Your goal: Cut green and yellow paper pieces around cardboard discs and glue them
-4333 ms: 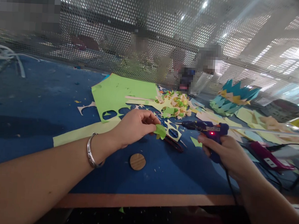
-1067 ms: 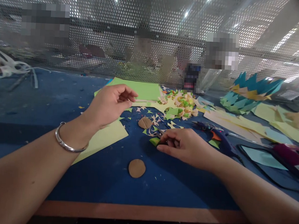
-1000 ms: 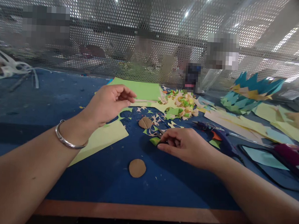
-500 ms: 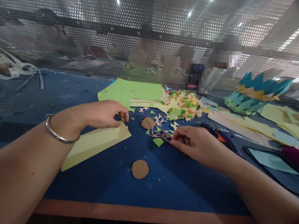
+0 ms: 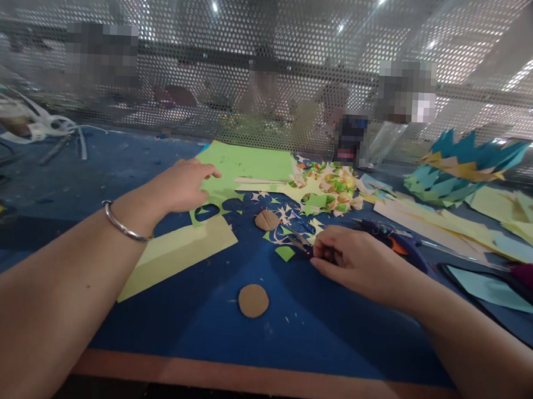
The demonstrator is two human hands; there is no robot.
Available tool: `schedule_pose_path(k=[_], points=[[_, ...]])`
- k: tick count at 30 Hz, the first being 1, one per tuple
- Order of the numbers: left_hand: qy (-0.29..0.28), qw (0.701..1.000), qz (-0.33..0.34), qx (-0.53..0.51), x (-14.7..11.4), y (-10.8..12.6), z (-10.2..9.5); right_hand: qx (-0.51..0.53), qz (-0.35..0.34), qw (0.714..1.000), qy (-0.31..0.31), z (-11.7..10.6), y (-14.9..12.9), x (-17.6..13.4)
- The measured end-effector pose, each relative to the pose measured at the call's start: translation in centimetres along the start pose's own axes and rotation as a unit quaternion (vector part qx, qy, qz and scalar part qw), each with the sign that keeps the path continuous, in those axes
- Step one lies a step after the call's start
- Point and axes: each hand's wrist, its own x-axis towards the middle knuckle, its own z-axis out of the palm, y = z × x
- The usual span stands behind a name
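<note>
Shifted over green paper (image 5: 250, 163), my left hand (image 5: 180, 186), loose, nine o'clock, right hand (image 5: 353, 257) at scissors (image 5: 299, 243), four o'clock, grip unclear

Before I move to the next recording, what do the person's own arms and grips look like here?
The left forearm has no visible sleeve and wears a slim, shiny silver-coloured bangle near the wrist. The right forearm shows no sleeve or jewellery. Neither left grip nor right grip is gloved.

sheet (image 5: 250, 162): bright green | strip (image 5: 178, 259): pale yellow | near disc (image 5: 253, 300): brown | tabletop (image 5: 330, 340): blue | paper crown (image 5: 464, 168): teal, yellow zigzag band
</note>
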Motion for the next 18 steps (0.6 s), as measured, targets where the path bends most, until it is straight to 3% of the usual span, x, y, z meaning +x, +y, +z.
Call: schedule_pose_path(k=[2,7,13,18], points=[[0.021,0.999,-0.038,-0.021,0.4,-0.8,0.4,0.004,0.001,1.000,0.005,0.0,0.0,0.1],[0.001,0.996,-0.078,-0.035,1.0,-2.3,1.2,0.049,0.024,0.997,0.047,-0.4,-0.1,0.2],[0.004,0.998,-0.060,-0.008,0.9,-1.3,1.2,0.092,0.053,0.988,0.113,-0.9,-0.1,-0.1],[0.046,0.994,-0.101,0.002,0.5,-1.0,0.5,0.100,0.051,0.986,0.120,-0.8,-0.1,0.0]])
